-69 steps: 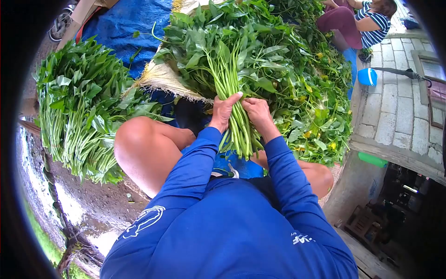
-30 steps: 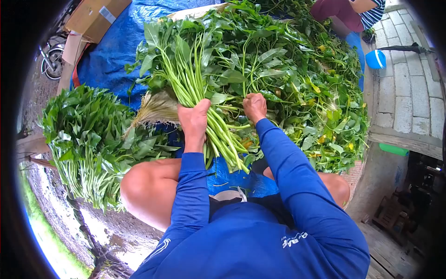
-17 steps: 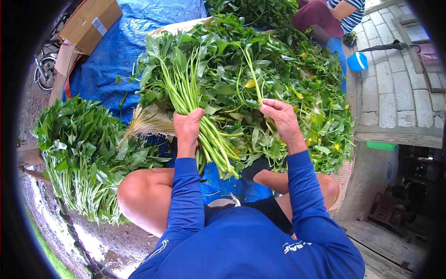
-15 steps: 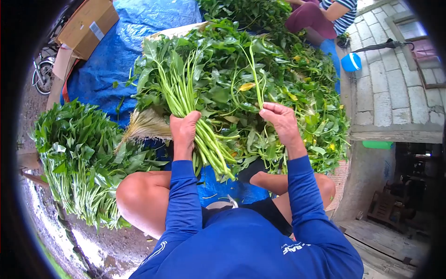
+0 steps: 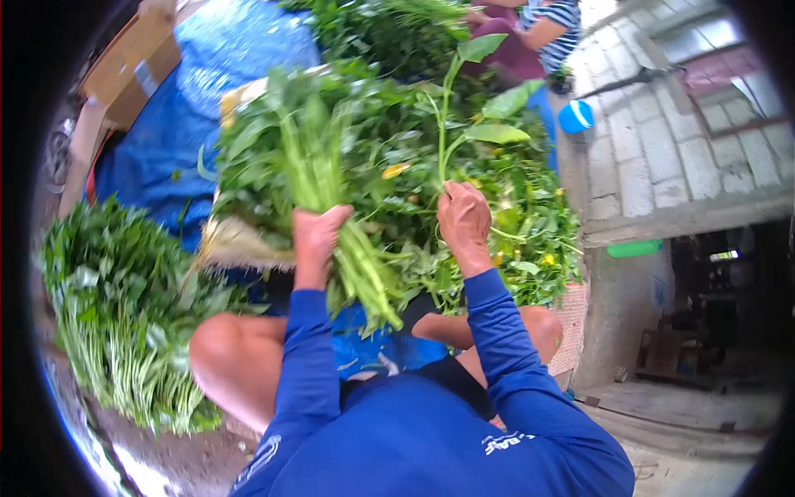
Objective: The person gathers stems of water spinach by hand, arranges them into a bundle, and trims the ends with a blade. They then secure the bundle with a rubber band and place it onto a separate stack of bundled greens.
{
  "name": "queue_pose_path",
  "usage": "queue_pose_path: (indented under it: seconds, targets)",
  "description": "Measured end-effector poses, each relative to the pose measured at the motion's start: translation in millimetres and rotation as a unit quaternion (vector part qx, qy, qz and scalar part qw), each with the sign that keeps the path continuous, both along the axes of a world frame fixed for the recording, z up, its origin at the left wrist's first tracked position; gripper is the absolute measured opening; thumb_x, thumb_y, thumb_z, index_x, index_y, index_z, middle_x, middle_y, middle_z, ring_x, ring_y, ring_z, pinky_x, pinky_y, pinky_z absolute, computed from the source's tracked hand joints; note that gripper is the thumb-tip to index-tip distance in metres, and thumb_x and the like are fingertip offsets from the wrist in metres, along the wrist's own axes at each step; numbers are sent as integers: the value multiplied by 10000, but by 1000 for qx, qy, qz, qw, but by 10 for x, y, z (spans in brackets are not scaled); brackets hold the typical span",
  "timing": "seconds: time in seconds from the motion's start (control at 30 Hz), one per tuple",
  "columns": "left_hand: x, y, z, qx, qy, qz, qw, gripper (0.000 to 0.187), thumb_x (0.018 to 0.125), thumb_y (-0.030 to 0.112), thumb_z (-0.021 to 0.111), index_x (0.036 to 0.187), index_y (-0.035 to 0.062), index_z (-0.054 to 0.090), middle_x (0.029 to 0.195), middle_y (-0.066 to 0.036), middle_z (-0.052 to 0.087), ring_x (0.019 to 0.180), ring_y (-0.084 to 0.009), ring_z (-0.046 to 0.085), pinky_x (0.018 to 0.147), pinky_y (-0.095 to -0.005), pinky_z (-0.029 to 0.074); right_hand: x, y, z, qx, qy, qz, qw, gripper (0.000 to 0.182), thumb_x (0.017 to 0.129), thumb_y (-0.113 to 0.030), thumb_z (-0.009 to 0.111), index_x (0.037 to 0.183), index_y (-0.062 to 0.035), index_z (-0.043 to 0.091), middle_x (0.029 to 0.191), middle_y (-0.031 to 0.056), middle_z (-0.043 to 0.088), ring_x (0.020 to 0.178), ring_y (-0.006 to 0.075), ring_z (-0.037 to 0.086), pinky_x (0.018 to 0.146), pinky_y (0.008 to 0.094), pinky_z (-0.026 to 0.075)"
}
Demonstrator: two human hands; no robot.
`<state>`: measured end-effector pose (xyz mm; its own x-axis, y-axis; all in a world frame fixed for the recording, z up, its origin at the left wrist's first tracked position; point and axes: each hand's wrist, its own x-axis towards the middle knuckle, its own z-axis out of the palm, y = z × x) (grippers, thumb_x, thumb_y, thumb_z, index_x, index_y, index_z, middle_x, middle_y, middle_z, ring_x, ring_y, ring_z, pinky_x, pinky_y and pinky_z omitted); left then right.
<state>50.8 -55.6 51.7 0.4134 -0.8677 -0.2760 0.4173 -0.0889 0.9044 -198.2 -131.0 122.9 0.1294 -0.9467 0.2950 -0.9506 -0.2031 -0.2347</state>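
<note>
My left hand [image 5: 317, 240] grips a thick bundle of green leafy stalks [image 5: 331, 215], cut ends pointing down toward my lap. My right hand [image 5: 464, 219] pinches a single long stalk [image 5: 447, 116] and holds it upright, its leaves lifted above the loose heap of greens [image 5: 497, 190] in front of me. I sit with bare knees bent, in blue long sleeves. The picture is blurred by motion.
A stack of sorted greens [image 5: 116, 306] lies at my left on the ground. A blue tarp [image 5: 166, 108] and a cardboard box [image 5: 124, 62] lie beyond. Another person [image 5: 530, 33] sits at the far side. A paved step with a blue cup [image 5: 575, 117] runs on the right.
My right hand let go of the bundle, reached into the heap and pulled one stalk up out of it. My left hand kept its grip on the bundle, tilting it leftward.
</note>
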Motion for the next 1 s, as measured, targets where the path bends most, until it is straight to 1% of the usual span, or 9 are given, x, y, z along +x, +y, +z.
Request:
queue_pose_path:
  seconds: [0.07, 0.1, 0.27, 0.4, 0.63, 0.8, 0.9, 0.93, 1.0]
  targets:
    - [-133, 35, -243, 11, 41, -24, 999, 137, 883, 51, 831, 966, -45, 779, 818, -77, 762, 634, -189, 719, 607, -326, 589, 266, 238, -299, 189, -195, 99, 957, 281, 981, -185, 715, 1187, -20, 809, 1159, 172, 794, 1079, 331, 755, 965, 423, 590]
    - [-202, 100, -230, 22, 70, -34, 997, 192, 882, 61, 830, 1040, -29, 768, 876, -72, 769, 683, -171, 724, 621, -329, 594, 364, 384, -444, 282, -288, 135, 905, 314, 984, -193, 716, 1225, -14, 805, 1183, 178, 799, 1100, 320, 759, 990, 400, 584]
    - [-368, 360, -967, 18, 230, -24, 973, 425, 889, 72, 821, 1268, 22, 637, 1062, -82, 746, 875, -177, 739, 753, -341, 633, 435, 718, -1063, 411, -357, 101, 833, 381, 1026, -179, 709, 1319, 62, 739, 1217, 138, 809, 1118, 177, 736, 1002, 322, 562]
    - [-291, 480, -1079, 103, 356, -90, 924, 215, 909, 121, 816, 1083, 59, 706, 876, -53, 739, 714, -206, 727, 664, -377, 638, 378, 774, -1051, 452, -338, 110, 819, 361, 1034, -165, 706, 1314, 60, 744, 1227, 134, 809, 1095, 150, 725, 985, 320, 568]
    - [-391, 491, -1201, 112, 269, -51, 955, 184, 931, 182, 839, 1037, 58, 752, 868, -69, 767, 729, -188, 746, 674, -354, 635, 473, 885, -1134, 408, -289, 147, 854, 349, 1012, -202, 694, 1272, 15, 780, 1138, 165, 825, 1044, 184, 763, 974, 342, 579]
    - [-361, 452, -880, 85, 213, -51, 972, 235, 908, 106, 833, 1108, 13, 753, 949, -64, 770, 766, -169, 733, 678, -328, 619, 597, 677, -1010, 355, -352, 8, 866, 327, 956, -285, 806, 1082, 16, 814, 891, 19, 757, 728, 87, 634, 668, 280, 525]
    - [-412, 473, -717, 47, 190, -59, 979, 248, 917, 64, 802, 1152, 6, 747, 993, -76, 777, 789, -176, 741, 690, -336, 627, 747, 466, -977, 458, -434, -67, 773, 237, 949, -262, 831, 1042, -45, 808, 844, -14, 726, 698, 81, 620, 625, 264, 507]
    - [-418, 471, -662, 36, 196, -61, 978, 253, 919, 51, 793, 1163, 6, 744, 1002, -77, 778, 792, -177, 741, 693, -336, 628, 758, 423, -1002, 486, -540, -70, 683, 173, 946, -231, 848, 1035, -97, 784, 836, -31, 705, 679, 76, 617, 593, 257, 503]
    - [-417, 475, -530, 25, 186, -48, 981, 227, 916, 64, 796, 1132, 12, 750, 976, -62, 774, 772, -166, 732, 678, -322, 616, 728, 427, -933, 461, -550, -78, 692, 168, 950, -208, 843, 1059, -101, 774, 865, -27, 713, 707, 80, 643, 609, 263, 523]
